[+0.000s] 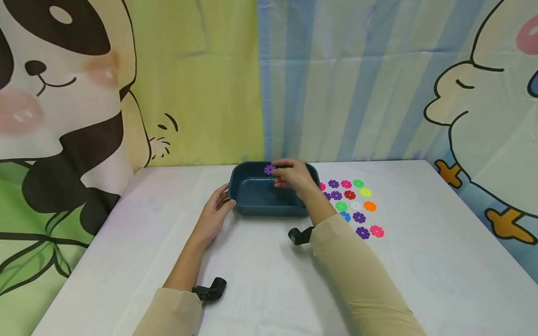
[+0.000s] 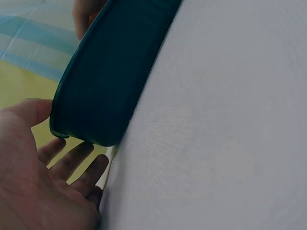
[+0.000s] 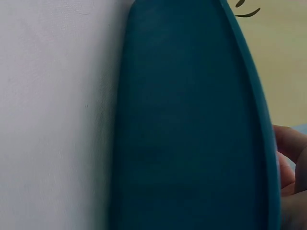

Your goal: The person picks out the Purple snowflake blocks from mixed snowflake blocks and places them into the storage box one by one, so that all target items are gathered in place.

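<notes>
A dark blue rectangular basin [image 1: 269, 211] stands near the back edge of the table. At its left end my left hand [image 1: 212, 217] holds it by the corner; in the left wrist view the thumb [image 2: 38, 111] meets the rim and fingertips lie against the end wall. Over the basin's opening, my right hand [image 1: 294, 177] pinches a purple flower-shaped disc [image 1: 269, 169] between thumb and fingers. The basin's wall [image 3: 192, 120] fills much of the right wrist view and hides most of that hand, the disc included.
To the right of the basin lie several flower discs, among them a red one [image 1: 350, 195], an orange one [image 1: 370, 206], a yellow one [image 1: 365, 192] and a pink one [image 1: 377, 231]. A printed curtain [image 1: 201, 93] hangs behind the white table [image 1: 420, 261].
</notes>
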Tool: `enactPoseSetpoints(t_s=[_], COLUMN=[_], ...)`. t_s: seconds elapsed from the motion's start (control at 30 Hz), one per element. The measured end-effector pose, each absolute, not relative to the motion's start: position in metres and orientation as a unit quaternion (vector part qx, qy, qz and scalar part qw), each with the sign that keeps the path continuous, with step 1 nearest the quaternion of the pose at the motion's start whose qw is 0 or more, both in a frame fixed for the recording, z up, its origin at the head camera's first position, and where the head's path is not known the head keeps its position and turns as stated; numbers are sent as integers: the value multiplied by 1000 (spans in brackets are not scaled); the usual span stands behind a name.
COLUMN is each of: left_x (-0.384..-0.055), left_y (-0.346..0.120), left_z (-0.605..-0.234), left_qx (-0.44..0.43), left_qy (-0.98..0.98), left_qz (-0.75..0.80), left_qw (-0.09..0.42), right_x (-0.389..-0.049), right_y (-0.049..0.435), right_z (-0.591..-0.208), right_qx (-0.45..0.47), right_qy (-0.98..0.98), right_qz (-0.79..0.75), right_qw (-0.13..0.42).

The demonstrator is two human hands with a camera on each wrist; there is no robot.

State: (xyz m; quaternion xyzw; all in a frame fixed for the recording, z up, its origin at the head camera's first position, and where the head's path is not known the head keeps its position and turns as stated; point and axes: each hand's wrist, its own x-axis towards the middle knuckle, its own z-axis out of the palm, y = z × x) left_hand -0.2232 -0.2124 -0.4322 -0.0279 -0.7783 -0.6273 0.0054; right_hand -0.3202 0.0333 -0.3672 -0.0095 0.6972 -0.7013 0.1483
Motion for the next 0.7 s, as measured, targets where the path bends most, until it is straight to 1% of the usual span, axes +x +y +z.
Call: enactPoseSetpoints(t_s=[0.2,0.7], left_x=[-224,-224], left_y=[-212,-211], left_z=[-433,-433], left_qx=[-29,-24], left_qy=[-777,-783], left_qz=[-628,-622], left_qw=[4,9], right_x=[-324,-331], right_y=[28,15], right_z=[-371,-384], right_qx=[2,36], right_qy=[699,717], right_qz=[-700,-673], right_qw=[146,179])
